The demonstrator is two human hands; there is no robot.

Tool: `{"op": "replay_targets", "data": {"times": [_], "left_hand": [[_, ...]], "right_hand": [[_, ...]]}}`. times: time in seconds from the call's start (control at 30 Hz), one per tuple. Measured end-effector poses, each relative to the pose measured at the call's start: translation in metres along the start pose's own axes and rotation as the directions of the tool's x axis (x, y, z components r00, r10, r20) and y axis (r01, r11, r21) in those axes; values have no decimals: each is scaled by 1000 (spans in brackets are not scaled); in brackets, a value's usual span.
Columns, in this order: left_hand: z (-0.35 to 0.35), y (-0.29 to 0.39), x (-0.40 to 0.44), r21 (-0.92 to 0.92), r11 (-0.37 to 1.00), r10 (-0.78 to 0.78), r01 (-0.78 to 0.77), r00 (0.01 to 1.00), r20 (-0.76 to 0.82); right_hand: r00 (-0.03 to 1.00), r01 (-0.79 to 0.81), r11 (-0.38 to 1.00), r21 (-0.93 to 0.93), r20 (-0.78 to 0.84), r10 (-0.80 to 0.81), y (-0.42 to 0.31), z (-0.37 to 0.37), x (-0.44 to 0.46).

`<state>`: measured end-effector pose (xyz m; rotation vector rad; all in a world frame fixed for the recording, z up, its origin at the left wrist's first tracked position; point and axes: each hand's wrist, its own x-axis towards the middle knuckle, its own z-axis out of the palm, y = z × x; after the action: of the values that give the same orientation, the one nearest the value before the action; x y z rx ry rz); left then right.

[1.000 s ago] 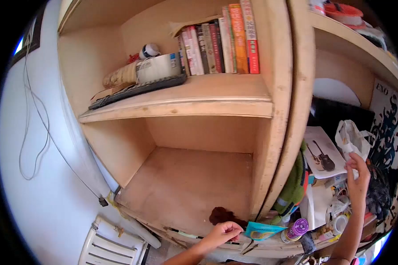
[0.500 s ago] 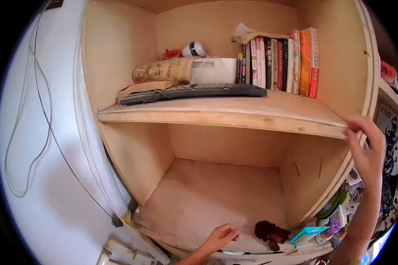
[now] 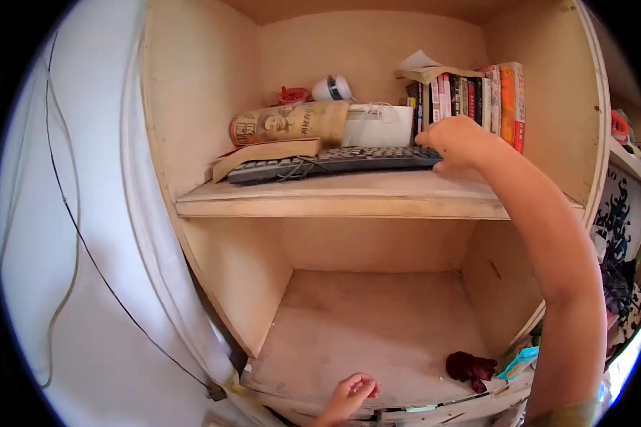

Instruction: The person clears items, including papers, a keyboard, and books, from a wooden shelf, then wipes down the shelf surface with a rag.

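While the left hand is hanging at the front edge of the lower compartment floor, its fingers are curling loosely with nothing visible between them. To its right, a dark maroon cloth is lying crumpled on the boards, and just beside it a teal packet is leaning near the corner, partly hidden by the right forearm. Above, that forearm is crossing the shelf board and covering part of its front edge. The right hand is arching over the right end of a black keyboard, fingers bent (whether they are gripping it, I cannot tell). The keyboard is lying along the upper shelf, with a dark cable looping over its left part and brown cardboard lying against its back. Behind it, a tan printed package is showing a portrait and large characters, too unclear to read, while a white box is standing alongside. Farther back, a white rounded device and a red object are sitting behind these. Right of them, upright books are carrying spine lettering too small to read, the hand hiding some lower ends.
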<state>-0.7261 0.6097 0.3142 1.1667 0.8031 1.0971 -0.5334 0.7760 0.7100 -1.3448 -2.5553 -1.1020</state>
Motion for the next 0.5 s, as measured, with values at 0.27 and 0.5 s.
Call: {"op": "replay_targets", "data": {"times": [0.27, 0.5], "left_hand": [[-12, -8, -2, -4, 999, 52, -53, 993, -102], [-20, -14, 2, 38, 995, 93, -90, 990, -106]], "right_hand": [[993, 49, 995, -86, 116, -39, -4, 19, 34], [996, 92, 993, -67, -17, -93, -3, 24, 35]]}}
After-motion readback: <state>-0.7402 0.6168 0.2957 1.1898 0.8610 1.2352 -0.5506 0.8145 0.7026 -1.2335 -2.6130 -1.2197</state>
